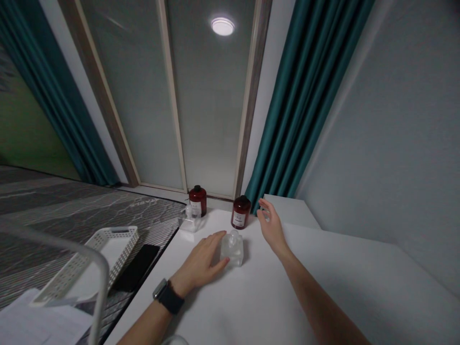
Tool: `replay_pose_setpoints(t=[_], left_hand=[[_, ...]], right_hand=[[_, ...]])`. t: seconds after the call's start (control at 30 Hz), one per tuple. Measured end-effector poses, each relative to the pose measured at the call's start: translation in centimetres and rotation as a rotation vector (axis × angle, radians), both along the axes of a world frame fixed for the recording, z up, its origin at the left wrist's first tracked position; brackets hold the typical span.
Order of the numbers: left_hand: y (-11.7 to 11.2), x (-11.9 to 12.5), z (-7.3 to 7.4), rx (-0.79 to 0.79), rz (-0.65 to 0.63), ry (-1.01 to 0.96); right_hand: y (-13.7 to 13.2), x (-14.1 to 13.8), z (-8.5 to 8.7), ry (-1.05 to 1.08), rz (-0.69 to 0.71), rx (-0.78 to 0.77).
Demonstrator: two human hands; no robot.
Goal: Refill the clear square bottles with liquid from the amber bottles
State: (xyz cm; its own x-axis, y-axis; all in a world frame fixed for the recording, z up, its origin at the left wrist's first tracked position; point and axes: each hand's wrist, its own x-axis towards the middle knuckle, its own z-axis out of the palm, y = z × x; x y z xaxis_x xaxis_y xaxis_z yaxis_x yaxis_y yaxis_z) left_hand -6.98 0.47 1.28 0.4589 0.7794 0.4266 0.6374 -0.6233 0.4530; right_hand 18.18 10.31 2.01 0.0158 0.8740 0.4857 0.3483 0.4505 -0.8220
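My left hand, with a dark watch on its wrist, lies on the white table with its fingers around the left side of a clear square glass bottle. My right hand is raised just right of a dark red jar, fingers apart and holding nothing. A second dark red jar stands farther back to the left. In front of it sits another small clear bottle.
A white plastic basket and a black phone lie on the patterned bed at left. Papers and a curved white rail are at the bottom left. Teal curtains flank a frosted window; a grey wall rises at right.
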Motion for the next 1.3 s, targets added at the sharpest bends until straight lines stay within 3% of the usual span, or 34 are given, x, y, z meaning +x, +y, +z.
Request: replay_pose_setpoints(t=[0.2,0.3,0.43,0.73,0.97,1.3], left_hand=[[0.0,-0.3,0.3,-0.031,-0.013,-0.001],[-0.1,0.0,0.4,-0.048,-0.017,-0.029],[-0.1,0.3,0.3,-0.063,-0.023,-0.078],[-0.2,0.4,0.1,-0.096,-0.006,-0.054],[-0.8,0.7,0.5,-0.06,-0.022,0.016],[-2.7,2.5,0.1,0.034,-0.18,0.136]], right_hand=[[-5.9,-0.8,-0.6,-0.144,0.256,-0.052],[-7.5,-1.5,-1.0,-0.292,0.349,-0.082],[-7.8,-2.2,-1.1,-0.435,0.37,-0.083],[-7.4,-2.3,-1.0,-0.386,0.381,-0.147],[-6.7,0.5,-0.8,-0.336,0.327,-0.152],[-5.9,8.1,-1.3,-0.305,0.181,-0.186]])
